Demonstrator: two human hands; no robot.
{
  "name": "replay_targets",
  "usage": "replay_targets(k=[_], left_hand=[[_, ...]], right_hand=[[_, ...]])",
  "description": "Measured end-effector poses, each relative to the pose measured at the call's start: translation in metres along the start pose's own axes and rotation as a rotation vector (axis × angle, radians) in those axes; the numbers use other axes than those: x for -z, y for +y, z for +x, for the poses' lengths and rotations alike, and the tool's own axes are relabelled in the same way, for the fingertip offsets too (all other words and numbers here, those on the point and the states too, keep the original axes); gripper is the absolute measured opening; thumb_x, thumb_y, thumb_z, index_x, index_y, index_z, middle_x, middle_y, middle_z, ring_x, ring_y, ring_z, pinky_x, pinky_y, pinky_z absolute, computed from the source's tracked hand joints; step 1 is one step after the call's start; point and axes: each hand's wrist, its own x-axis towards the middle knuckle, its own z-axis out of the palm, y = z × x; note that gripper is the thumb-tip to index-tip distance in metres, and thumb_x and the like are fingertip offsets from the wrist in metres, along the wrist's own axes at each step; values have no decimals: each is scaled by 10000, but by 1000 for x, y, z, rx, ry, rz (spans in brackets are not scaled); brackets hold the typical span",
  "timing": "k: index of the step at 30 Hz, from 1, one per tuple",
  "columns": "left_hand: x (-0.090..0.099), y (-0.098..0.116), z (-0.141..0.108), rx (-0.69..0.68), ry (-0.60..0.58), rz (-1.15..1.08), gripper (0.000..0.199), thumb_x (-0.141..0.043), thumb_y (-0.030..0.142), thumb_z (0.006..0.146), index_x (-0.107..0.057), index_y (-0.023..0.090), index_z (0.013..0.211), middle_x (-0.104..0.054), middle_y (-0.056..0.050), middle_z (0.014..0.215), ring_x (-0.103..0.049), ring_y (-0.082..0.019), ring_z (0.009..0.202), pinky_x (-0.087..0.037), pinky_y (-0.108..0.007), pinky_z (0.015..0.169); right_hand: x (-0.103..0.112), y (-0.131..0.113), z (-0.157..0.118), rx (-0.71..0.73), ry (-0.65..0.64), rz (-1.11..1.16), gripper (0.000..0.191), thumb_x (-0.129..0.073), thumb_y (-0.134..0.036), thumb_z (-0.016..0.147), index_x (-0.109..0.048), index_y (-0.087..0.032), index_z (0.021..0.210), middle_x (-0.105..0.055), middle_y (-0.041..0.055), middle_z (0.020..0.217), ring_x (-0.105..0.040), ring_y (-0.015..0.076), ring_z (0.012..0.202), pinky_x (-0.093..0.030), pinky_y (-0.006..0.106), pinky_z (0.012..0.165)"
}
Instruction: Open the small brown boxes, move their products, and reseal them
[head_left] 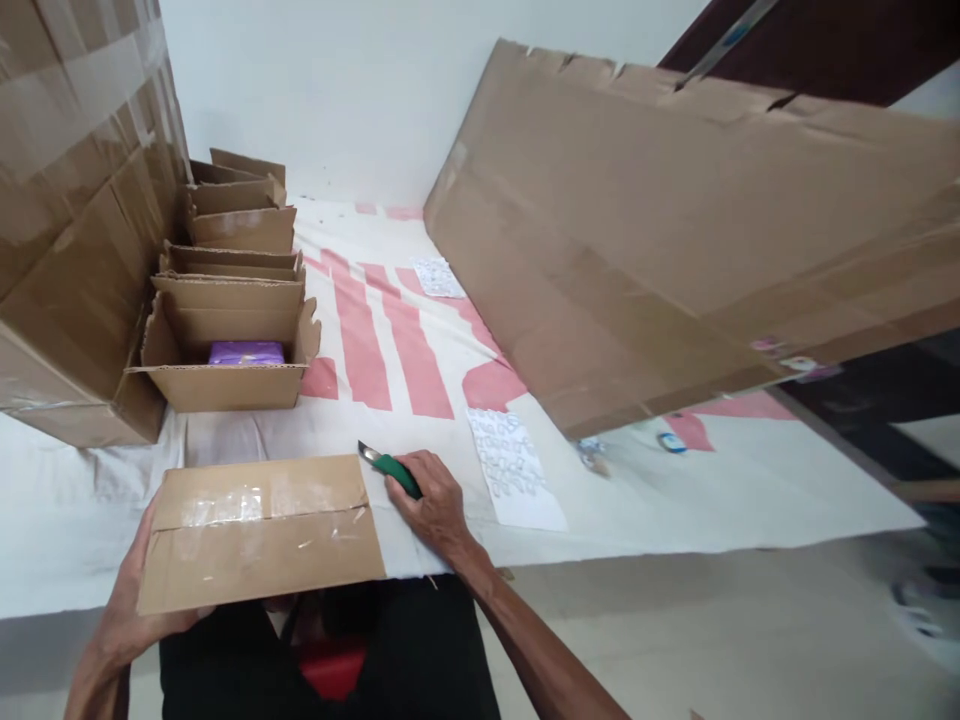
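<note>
A closed cardboard box (262,555) with clear tape over its middle seam lies at the table's front edge. My left hand (135,600) grips its left end, with the fingers partly hidden behind and under the box. Just off the box's right end, my right hand (431,502) is wrapped round a green utility knife (397,472). The knife's metal tip points up and left, near the box's back right corner.
Open cardboard boxes (232,387) stand in a row at the left, the nearest with a purple pack (246,352) inside. Beside them rises a large carton (82,230). A big cardboard sheet (675,230) leans at the right. Sticker sheets (514,465) lie on the tablecloth (637,520).
</note>
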Motion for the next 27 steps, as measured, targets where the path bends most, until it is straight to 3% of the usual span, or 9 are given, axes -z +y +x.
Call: replay_targets(k=[2,5,8,11,18,27], left_hand=[[-3,4,-4,-9,31,23,1181,-1018,486,387,-571,248,1454,-766,-123,1174,-747,-350,941,-671,-403,735],[-8,8,-10,-29,62,88,1154,-1004,549,424,-580,231,1449,-765,-147,1212,-732,-409,1082,-663,-503,881],[-12,10,-12,-54,53,131,1229,-980,626,461,-511,231,1527,-744,-159,1287,-697,-451,1195,-604,-617,1018],[-16,12,-13,-98,25,131,1294,-968,662,476,-448,225,1577,-718,-175,1356,-662,-470,1277,-553,-653,1093],[-22,23,-23,-111,-41,126,1238,-988,597,530,-452,223,1582,-705,-185,1397,-577,-456,1404,-466,-654,1185],[-25,18,-21,-184,-55,78,1283,-991,575,496,-427,172,1576,-678,-209,1420,-628,-443,1335,-510,-610,1131]], right_hand=[[0,1,0,1,4,6,125,-621,-199,949,-672,-215,1062,-679,66,934,-623,245,895,-507,378,810],[0,1,0,-3,5,9,114,-623,-208,950,-682,-219,1047,-677,62,925,-616,244,893,-495,372,807],[0,1,-1,-8,1,-1,102,-618,-232,961,-690,-222,1033,-677,66,927,-608,246,892,-483,369,802],[-1,1,-2,-9,3,-2,120,-609,-261,976,-694,-222,1049,-682,73,939,-601,253,899,-476,375,800],[-3,2,-6,33,50,27,171,-601,-280,985,-706,-205,1097,-688,81,942,-605,261,914,-475,380,814],[-11,6,-8,86,68,-5,171,-591,-305,984,-709,-204,1054,-687,73,908,-588,248,877,-451,356,789]])
